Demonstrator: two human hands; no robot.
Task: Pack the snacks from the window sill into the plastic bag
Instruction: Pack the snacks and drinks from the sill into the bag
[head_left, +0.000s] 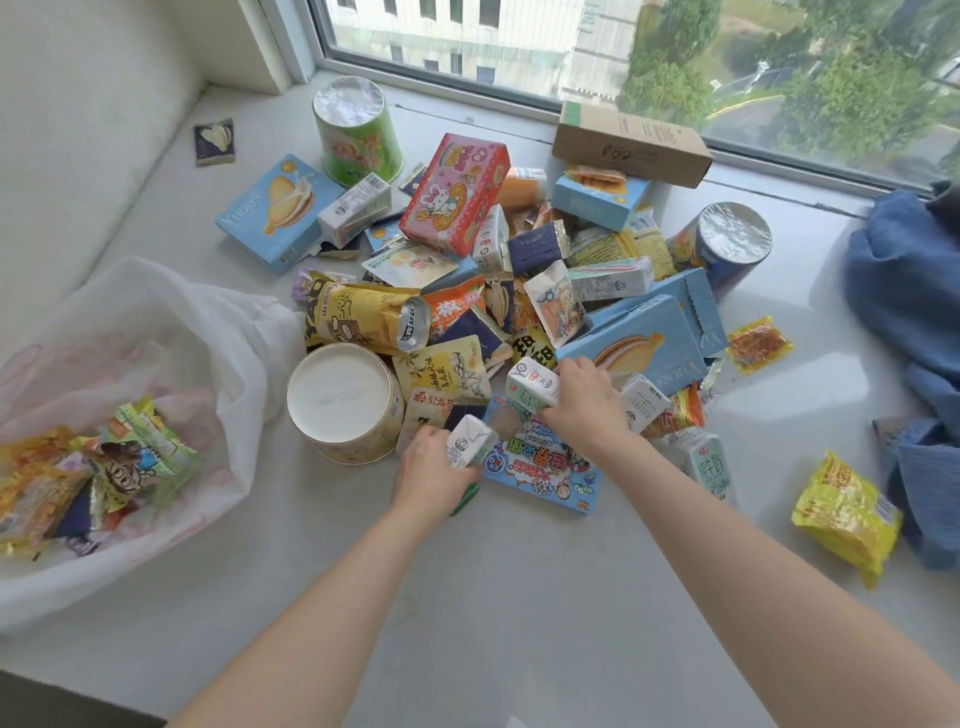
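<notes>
Left hand (434, 467) and right hand (584, 402), frame centre, each clamped round small drink carton (470, 441), (532, 387): rigid, light, likely liquid-filled; grip across flat sides, then plastic bag (171, 332), lower left.

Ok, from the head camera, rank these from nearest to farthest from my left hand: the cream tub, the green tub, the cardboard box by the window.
1. Cream tub: just left of the left hand.
2. Green tub: far back, left of the pile.
3. Cardboard box: far back right, against the window frame.
</notes>
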